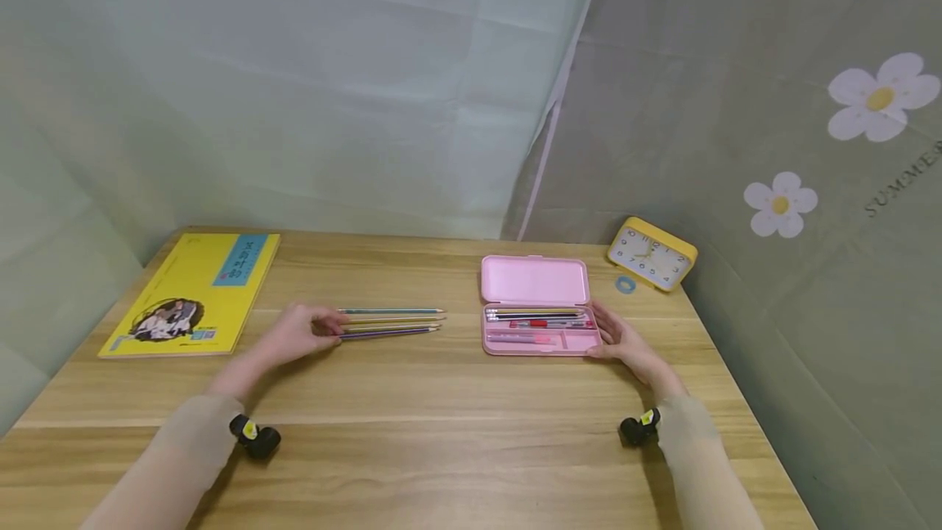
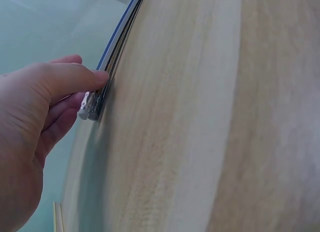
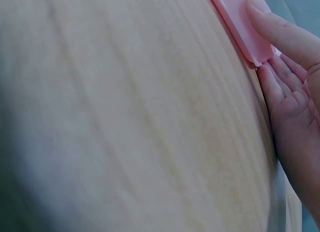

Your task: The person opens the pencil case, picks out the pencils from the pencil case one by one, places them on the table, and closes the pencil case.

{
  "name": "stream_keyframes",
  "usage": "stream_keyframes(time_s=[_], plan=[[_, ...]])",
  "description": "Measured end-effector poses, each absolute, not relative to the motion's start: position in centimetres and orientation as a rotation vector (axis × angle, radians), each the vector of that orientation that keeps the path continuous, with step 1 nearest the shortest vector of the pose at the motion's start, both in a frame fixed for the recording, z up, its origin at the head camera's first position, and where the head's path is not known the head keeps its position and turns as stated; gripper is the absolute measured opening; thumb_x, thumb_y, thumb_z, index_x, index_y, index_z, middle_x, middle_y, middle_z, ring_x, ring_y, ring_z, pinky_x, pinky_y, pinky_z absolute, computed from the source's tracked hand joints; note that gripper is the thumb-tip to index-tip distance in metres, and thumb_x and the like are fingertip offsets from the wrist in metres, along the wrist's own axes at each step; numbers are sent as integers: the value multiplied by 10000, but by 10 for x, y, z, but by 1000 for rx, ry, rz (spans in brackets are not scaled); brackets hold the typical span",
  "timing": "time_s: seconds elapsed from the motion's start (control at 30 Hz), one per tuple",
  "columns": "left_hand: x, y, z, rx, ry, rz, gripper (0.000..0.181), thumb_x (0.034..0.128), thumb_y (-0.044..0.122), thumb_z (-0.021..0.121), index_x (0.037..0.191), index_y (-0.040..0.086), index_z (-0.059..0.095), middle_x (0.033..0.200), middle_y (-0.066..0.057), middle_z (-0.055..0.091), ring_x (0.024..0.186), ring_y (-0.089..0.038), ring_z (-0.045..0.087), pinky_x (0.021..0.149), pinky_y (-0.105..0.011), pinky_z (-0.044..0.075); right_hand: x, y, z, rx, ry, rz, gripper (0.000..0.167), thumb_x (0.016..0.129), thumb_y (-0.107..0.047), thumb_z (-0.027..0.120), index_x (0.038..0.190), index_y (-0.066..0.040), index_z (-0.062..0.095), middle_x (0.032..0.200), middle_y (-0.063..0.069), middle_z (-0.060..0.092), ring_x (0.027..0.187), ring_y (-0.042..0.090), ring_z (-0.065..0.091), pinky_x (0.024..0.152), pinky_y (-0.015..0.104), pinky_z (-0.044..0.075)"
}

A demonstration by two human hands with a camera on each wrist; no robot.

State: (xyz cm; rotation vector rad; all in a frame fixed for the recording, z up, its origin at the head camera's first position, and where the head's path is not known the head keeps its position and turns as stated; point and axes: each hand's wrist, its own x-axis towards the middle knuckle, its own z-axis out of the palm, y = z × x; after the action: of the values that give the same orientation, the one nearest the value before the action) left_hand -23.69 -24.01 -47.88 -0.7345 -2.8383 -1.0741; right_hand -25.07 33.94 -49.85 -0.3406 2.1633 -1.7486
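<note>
Several pencils [image 1: 397, 311] lie side by side on the table, points to the right. My left hand [image 1: 298, 337] is at their eraser ends; in the left wrist view its thumb and fingers pinch the pencils [image 2: 117, 47] from both sides. To the right, a pink pencil case [image 1: 535, 280] lies with its lid raised. Pencils and pens [image 1: 540, 323] fill its upper slots, and a pinkish pen [image 1: 518, 339] lies in the lower compartment. My right hand [image 1: 625, 348] holds the case's right end, thumb at the front corner and fingers along the side.
A yellow book [image 1: 177, 293] lies at the table's left. At the back right stands a yellow alarm clock [image 1: 651, 253], with a small blue ring [image 1: 625, 285], perhaps tape, before it. Fabric curtains [image 1: 331, 105] hang behind the wooden table [image 1: 441, 432].
</note>
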Motion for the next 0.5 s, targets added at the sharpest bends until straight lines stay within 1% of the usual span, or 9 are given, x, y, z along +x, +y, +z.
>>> stream_keyframes(time_s=[0.33,0.5], plan=[[-237,-240,-479,-742,-2888,-998,272,786,10,771,1055,-3,726,846,-40,754,792,-178,712,758,-369,584,-250,339,-498,-336,2155,-1754,969,833,39,696,1556,2,52,1624,237,64,1496,395,68,1006,26,329],[-236,-241,-480,-737,-2889,-994,267,788,16,773,1051,0,730,848,-41,755,789,-174,712,747,-349,584,-248,339,-497,-339,2162,-1744,960,842,38,693,1555,5,51,1622,242,70,1494,401,77,1015,33,329]])
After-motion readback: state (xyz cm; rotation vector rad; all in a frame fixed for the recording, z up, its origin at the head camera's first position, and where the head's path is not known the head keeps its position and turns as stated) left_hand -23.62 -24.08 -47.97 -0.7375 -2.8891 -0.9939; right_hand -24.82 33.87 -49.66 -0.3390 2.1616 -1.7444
